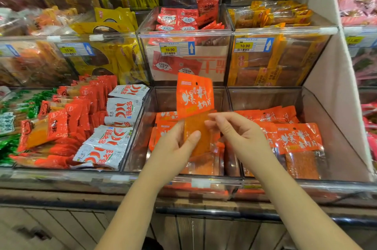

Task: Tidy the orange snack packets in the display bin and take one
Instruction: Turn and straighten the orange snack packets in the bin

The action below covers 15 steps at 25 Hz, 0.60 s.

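nearest you, the wood-panelled front of the bench is cut off by the bottom edge, and your bare forearms rise from there. just past them a small white clip sits on the front rim of the clear display bin; glare on the acrylic makes the label beneath it unreadable.

your left hand is over the bin and grips an orange packet, with the thumb across its clear lower half and the other fingers hidden behind it. your right hand is just beside it, fingers curled, pinching the packet's right edge; its thumb is mostly hidden. the packet stands upright between your hands, its printed top above your fingertips. you cannot tell whether its lower edge touches what lies beneath.

below your hands, more orange packets lie in the bin, largely covered by your wrists, so their order is hard to make out. right of your right hand, a neighbouring bin holds matching packets. left of your left hand lie white chilli packets and red packets.

beyond your hands, a price tag reading 10.90 sits on an upper bin of red sachets. the shelves above and far left are too blurred to read.
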Available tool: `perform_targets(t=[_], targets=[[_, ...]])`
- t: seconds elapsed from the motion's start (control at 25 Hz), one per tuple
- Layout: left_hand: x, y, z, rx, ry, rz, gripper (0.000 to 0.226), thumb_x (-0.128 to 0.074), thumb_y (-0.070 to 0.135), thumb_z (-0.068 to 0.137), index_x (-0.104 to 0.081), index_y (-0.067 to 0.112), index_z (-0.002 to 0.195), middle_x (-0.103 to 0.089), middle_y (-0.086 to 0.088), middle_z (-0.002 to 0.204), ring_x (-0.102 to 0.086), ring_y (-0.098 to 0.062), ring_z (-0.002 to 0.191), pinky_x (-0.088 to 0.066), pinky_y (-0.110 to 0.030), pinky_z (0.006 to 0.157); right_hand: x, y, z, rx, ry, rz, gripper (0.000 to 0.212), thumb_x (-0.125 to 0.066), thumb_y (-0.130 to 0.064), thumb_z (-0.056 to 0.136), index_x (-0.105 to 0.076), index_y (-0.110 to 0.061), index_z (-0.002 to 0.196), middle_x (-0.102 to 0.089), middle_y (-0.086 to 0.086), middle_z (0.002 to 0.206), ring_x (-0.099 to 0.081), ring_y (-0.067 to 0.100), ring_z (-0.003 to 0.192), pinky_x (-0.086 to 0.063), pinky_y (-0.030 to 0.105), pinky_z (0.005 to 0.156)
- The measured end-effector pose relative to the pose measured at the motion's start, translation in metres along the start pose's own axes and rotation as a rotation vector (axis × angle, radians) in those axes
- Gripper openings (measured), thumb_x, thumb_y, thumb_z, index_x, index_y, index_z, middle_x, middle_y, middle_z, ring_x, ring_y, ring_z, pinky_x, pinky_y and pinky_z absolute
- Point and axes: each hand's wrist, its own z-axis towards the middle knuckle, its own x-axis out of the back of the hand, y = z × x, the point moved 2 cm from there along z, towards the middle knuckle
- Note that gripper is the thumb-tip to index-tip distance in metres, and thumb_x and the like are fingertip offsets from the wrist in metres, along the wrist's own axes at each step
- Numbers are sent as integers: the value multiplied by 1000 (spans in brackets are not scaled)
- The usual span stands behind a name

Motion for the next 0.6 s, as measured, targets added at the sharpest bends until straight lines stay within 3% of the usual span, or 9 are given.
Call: perform_targets(t=[0.08, 0.16, 0.28, 0.44, 0.6], targets=[[6, -1, 2, 51, -29, -171, 33, -57, 35, 99, -58, 33, 132, -71, 18, 121, -67, -4, 114, -55, -24, 94, 3, 1, 1, 17, 115, -61, 27, -67, -34, 95, -65, -33, 123, -70, -16, 111, -64, -2, 104, -53, 13, 82], [10, -3, 3, 80, -32, -304, 40, -58, 32, 95, -57, 26, 134, -72, 10, 125, -67, -12, 118, -56, -30, 97, 3, 2, 1, -24, 105, -45, 32, -70, -35, 92, -60, -39, 122, -70, -17, 105, -64, -3, 100, -53, 12, 81], [11, -4, 5, 46, 4, -318, 43, -61, 30, 93, -57, 25, 135, -71, 5, 127, -66, -13, 120, -55, -31, 97, 1, 1, -1, -51, 2, -24, 21, -65, -32, 96, -64, -38, 116, -75, -10, 93, -71, 6, 87, -58, 20, 78], [11, -7, 6, 82, 94, -298, 37, -54, 40, 97, -62, 29, 131, -72, 7, 124, -66, -11, 118, -53, -40, 101, 2, 1, -2, -17, 51, -43, 14, -63, -26, 99, -68, -30, 112, -74, -11, 92, -72, 9, 81, -58, 21, 74], [10, -7, 4, 61, 166, -185, 20, -49, 30, 106, -67, 38, 114, -74, 17, 105, -69, 0, 98, -54, -23, 83, 3, 2, -4, -12, 95, -69, 13, -57, -32, 102, -64, -39, 111, -69, -4, 81, -68, 13, 77, -61, 33, 72]])
